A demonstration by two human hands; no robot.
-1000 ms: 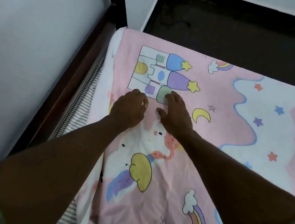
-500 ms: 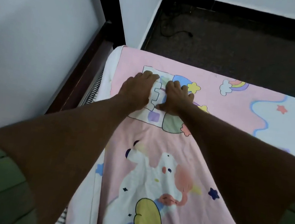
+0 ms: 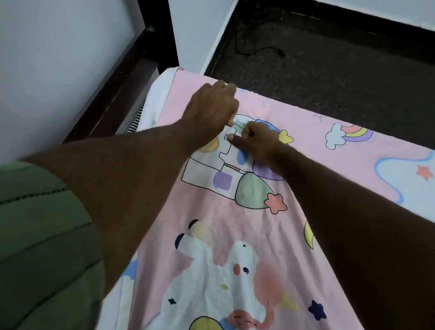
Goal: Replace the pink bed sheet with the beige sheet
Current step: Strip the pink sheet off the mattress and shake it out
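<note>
The pink sheet [image 3: 231, 220], printed with a castle, a unicorn and rainbows, lies spread over the bed. My left hand [image 3: 212, 107] stretches to the sheet's far edge near the far left corner, its fingertips at that edge. My right hand [image 3: 258, 142] rests just behind it on the castle print, with fingers curled under and thumb pointing left, and seems to pinch the fabric. Both forearms cross the sheet from the near side. A green sleeve [image 3: 20, 245] covers my left upper arm.
A white mattress edge [image 3: 156, 98] shows left of the sheet, beside a dark wooden bed frame [image 3: 122, 83] and a white wall [image 3: 47, 50]. Beyond the bed lies dark floor [image 3: 357, 72] with a black cable [image 3: 256, 50].
Both hands slid forward over the sheet from the unicorn print to the castle. The left hand went on to the far edge, and the right hand's fingers curled.
</note>
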